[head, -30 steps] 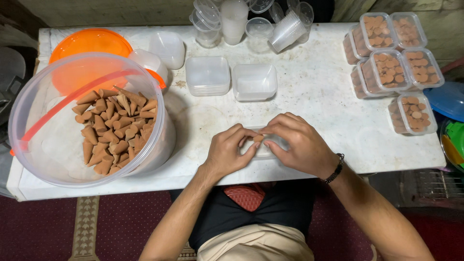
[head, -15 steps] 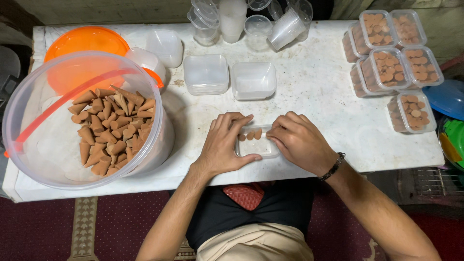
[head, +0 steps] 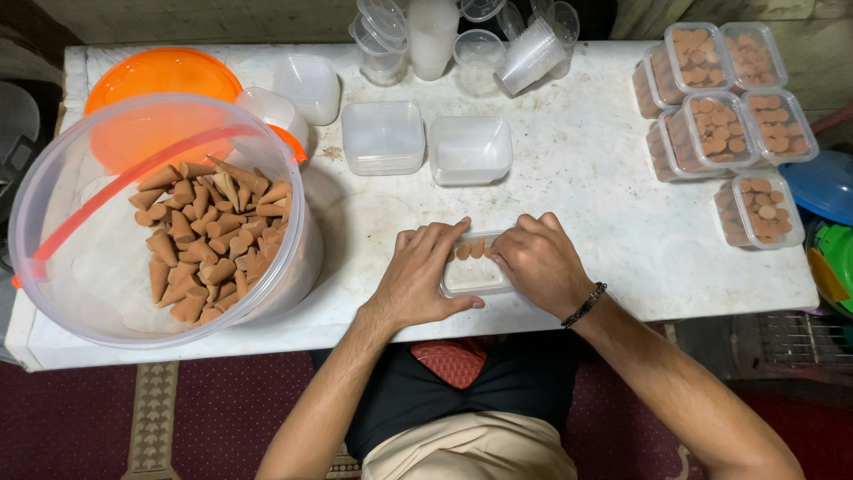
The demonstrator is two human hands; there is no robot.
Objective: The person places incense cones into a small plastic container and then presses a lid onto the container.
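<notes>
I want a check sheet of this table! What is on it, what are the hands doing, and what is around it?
Surface: white table, stained and scuffed.
Job's things: small clear box at the near edge with a few brown cones standing along its far side; big clear tub partly full of the same cones.
Clutter: empty clear boxes, stacked cups, orange lid, filled closed boxes at the right.
Hands: left hand steadies the small clear box; right hand has fingertips at the cones.
Cables: nothing seen.
Surroundings: dark red carpet, blue lid to the right.
</notes>
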